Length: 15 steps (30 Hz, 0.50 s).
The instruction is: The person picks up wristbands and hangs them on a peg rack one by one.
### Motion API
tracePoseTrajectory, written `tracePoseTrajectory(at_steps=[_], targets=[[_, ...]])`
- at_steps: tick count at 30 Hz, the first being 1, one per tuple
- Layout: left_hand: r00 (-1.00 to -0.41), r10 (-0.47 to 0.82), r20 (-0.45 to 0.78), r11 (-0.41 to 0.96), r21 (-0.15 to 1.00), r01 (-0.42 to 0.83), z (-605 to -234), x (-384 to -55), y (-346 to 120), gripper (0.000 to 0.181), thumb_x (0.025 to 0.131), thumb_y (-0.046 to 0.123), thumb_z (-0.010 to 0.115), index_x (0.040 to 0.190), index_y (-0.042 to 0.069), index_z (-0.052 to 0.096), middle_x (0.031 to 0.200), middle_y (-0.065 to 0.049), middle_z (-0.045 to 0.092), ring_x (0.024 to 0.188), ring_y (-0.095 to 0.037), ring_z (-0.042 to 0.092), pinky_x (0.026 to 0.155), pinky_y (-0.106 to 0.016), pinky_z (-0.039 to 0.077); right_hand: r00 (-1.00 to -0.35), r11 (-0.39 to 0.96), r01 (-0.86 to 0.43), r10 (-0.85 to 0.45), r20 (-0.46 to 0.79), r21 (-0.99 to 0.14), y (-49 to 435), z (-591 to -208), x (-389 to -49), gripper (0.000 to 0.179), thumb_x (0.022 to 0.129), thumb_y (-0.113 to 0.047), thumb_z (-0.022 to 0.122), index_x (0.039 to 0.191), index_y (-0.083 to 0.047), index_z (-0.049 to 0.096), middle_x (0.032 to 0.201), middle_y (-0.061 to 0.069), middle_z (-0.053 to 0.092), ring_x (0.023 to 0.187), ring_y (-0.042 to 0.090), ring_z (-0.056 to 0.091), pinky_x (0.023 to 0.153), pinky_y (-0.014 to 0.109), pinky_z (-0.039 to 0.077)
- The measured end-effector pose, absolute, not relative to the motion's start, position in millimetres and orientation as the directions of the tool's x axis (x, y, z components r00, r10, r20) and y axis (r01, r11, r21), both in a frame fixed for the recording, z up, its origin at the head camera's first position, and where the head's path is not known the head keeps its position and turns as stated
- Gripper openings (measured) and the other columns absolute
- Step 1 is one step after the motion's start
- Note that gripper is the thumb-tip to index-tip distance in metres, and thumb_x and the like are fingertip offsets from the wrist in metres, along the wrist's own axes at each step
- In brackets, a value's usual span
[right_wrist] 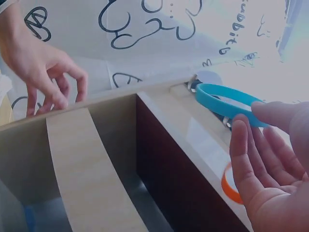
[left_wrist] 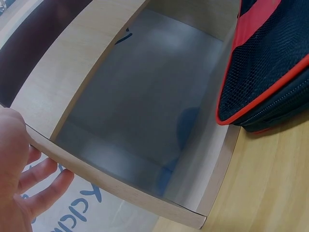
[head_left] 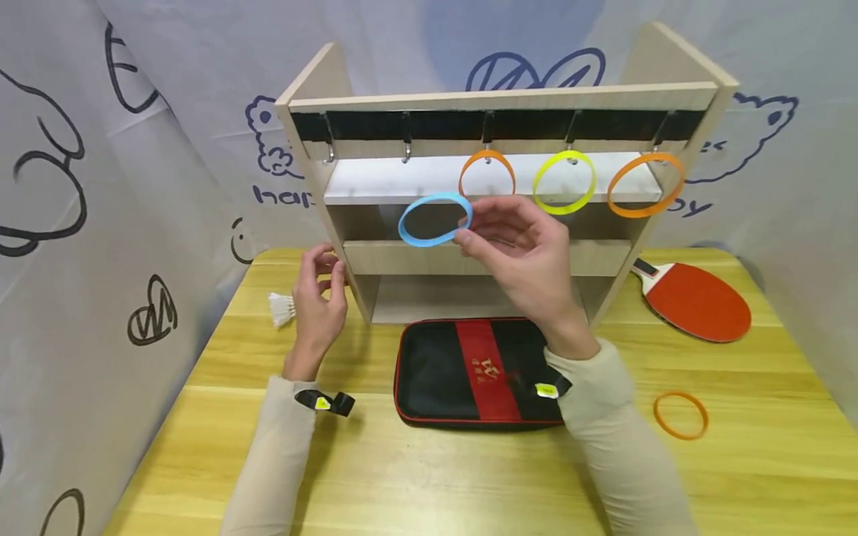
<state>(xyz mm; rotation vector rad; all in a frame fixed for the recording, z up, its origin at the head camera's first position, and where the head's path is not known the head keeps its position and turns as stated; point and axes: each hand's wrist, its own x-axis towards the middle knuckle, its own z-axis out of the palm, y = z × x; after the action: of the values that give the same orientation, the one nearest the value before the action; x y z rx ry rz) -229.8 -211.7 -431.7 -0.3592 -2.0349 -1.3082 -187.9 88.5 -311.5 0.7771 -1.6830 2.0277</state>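
Observation:
A light blue wristband [head_left: 436, 219] is pinched between the thumb and fingers of my right hand [head_left: 526, 253], in front of the wooden rack [head_left: 489, 257]. In the right wrist view the wristband [right_wrist: 229, 104] lies near a hook by the rack's edge. My left hand [head_left: 320, 305] is at the rack's left side panel [left_wrist: 120, 181], its fingers loosely bent and touching the panel near its front edge. On the rack's hooks hang an orange wristband [head_left: 487, 155], a yellow wristband [head_left: 564, 208] and another orange wristband [head_left: 646, 212]. The two left hooks [head_left: 406, 149] bear nothing.
A black and red zip case [head_left: 436, 380] lies before the rack. On the right are a red table tennis paddle [head_left: 700, 301] and a loose orange wristband [head_left: 681, 436] on the wooden table [head_left: 436, 484]. A white shuttlecock [head_left: 281, 309] lies left of the rack.

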Motion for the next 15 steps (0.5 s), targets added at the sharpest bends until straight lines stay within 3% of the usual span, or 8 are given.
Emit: tracePoseTrajectory(at_steps=[10,15], targets=[[-0.733,-0.133,0.667,0.467,0.695,0.547,-433.2,-229.6,-210.4,0.029,0.109,-0.002,0.059,0.136,-0.01,0.056,0.11,-0.03,0.064,0.098,-0.018,0.065,0.077,-0.004,0.055,-0.738,-0.21,-0.663,0.022,0.675,-0.718,61.7,-298.3,-198.2,0.037,0.086,0.014,0.082,0.119,0.017,0.066,0.104,0.009,0.079,0.091,0.02,0.079,0.082,0.035,0.07],[-0.736,-0.132,0.664,0.469,0.696,0.544,-431.4,-228.3,-210.5,0.029,0.109,-0.002,0.059,0.136,-0.01,0.056,0.11,-0.03,0.065,0.098,-0.019,0.066,0.077,-0.004,0.055,-0.737,-0.226,-0.665,0.046,0.674,-0.711,51.5,-294.0,-203.7,0.035,0.087,0.014,0.082,0.118,0.016,0.066,0.103,0.005,0.079,0.087,0.019,0.079,0.079,0.036,0.071]])
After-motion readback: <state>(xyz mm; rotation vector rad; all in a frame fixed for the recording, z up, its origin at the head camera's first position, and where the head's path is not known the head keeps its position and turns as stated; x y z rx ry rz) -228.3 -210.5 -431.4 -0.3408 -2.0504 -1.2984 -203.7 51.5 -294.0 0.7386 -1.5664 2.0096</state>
